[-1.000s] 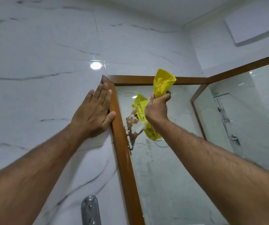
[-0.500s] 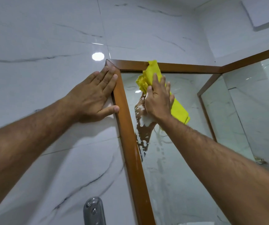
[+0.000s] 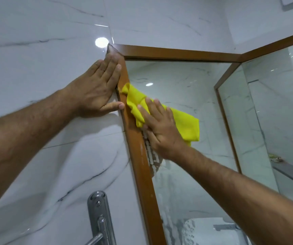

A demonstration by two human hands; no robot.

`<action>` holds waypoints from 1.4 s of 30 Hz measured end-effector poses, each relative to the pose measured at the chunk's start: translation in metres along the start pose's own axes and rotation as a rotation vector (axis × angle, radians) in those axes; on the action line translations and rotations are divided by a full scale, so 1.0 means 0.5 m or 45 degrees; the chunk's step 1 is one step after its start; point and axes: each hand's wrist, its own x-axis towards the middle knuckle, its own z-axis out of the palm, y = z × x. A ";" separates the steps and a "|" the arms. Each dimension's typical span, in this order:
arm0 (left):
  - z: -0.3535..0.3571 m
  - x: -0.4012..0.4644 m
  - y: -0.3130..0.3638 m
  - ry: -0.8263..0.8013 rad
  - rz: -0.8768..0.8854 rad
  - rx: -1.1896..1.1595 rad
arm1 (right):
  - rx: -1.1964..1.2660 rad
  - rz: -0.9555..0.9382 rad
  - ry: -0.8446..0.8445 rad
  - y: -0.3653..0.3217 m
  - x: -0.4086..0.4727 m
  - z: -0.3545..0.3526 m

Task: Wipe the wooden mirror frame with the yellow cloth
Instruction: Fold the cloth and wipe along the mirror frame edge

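The wooden mirror frame (image 3: 142, 167) runs as a brown band down the mirror's left side and along its top. My right hand (image 3: 159, 128) lies flat with fingers spread on the yellow cloth (image 3: 186, 122), pressing it against the glass and the frame's left strip. One bunched corner of the cloth lies over the wood near the upper left. My left hand (image 3: 96, 89) rests flat and empty on the marble wall, fingertips near the frame's top-left corner and thumb touching the wood.
White marble wall tiles (image 3: 45, 50) surround the mirror. A chrome door handle plate (image 3: 99, 216) sits low on the wall, left of the frame. The mirror glass (image 3: 186, 191) is streaked and reflects a second framed mirror (image 3: 265, 103) at the right.
My right hand has slid down and left with the cloth, from the glass near the top rail onto the frame's left strip. The cloth is now spread flatter. The left hand stayed by the corner.
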 end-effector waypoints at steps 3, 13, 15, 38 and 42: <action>-0.008 -0.005 0.004 -0.062 0.001 -0.002 | -0.033 -0.104 -0.135 0.025 -0.057 -0.007; -0.014 0.003 0.019 -0.123 -0.087 0.008 | -0.146 -0.126 0.029 0.032 0.113 -0.035; -0.012 -0.003 0.027 -0.132 -0.090 -0.003 | -0.142 -0.134 0.060 0.030 0.083 -0.018; -0.003 -0.124 0.245 -0.192 -0.162 -0.232 | -0.214 -0.383 -0.174 0.057 -0.164 -0.005; 0.013 -0.140 0.260 -0.193 -0.165 -0.247 | -0.202 -0.348 -0.079 0.038 -0.165 0.017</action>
